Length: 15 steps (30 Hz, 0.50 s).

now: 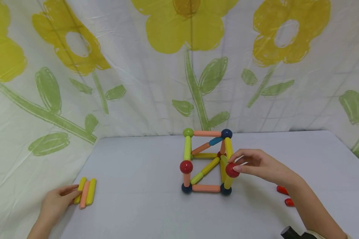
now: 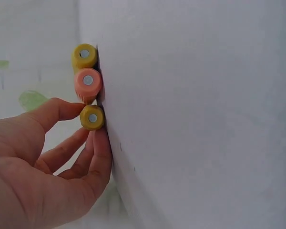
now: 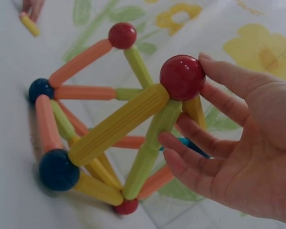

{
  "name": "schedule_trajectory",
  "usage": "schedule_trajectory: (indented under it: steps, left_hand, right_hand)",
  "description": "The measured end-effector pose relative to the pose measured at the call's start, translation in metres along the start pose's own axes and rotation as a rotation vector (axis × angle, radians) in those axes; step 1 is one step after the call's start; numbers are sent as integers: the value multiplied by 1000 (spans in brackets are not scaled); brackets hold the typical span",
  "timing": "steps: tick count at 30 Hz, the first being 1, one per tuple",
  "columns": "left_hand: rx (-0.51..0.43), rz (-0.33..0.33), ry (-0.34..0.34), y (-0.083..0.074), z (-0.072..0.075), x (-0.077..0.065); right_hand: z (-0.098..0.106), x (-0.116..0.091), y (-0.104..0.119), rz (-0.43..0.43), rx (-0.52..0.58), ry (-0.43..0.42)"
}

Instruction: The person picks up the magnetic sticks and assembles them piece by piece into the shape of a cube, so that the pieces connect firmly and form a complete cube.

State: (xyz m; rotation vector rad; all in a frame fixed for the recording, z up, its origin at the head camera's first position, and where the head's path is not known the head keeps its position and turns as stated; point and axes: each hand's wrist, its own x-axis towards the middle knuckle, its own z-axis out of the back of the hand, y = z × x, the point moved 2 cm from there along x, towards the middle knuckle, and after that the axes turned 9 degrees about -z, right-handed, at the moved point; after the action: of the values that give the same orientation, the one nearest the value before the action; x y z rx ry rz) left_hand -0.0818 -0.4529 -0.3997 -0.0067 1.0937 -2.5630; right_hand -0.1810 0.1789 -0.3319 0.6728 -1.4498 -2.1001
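My left hand (image 1: 55,200) pinches a yellow magnetic rod (image 2: 92,118) at the left table edge, thumb on one side and fingers on the other. Beside that rod lie an orange rod (image 1: 84,195) and another yellow rod (image 1: 91,192), their silver end discs showing in the left wrist view. A box-like frame of rods and balls stands mid-table. My right hand (image 1: 263,167) holds the red ball (image 3: 182,77) at its near right upper corner, thumb and fingertips against it. A yellow rod (image 3: 117,125) and a green rod (image 3: 152,143) meet this ball.
The frame's other upper near corner bears a red ball (image 1: 186,166); dark blue balls (image 1: 186,188) sit at its base. Two red pieces (image 1: 282,190) lie partly behind my right forearm. A flowered cloth (image 1: 155,89) hangs behind the white table (image 1: 131,212).
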Motion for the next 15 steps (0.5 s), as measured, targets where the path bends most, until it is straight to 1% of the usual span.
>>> schedule_trajectory:
  steps: [4, 7, 12, 15]
  left_hand:
    - [25, -17, -7, -2, 0, 1]
    - [68, -55, -3, -3, 0, 3]
    - [212, -151, 20, -4, 0, 9]
    - [261, -181, 15, -5, 1, 12]
  right_hand:
    - [0, 0, 0, 0, -4, -1]
    - [0, 1, 0, 3, -4, 1]
    - [1, 1, -1, 4, -2, 1]
    - [1, 1, -1, 4, 3, 1]
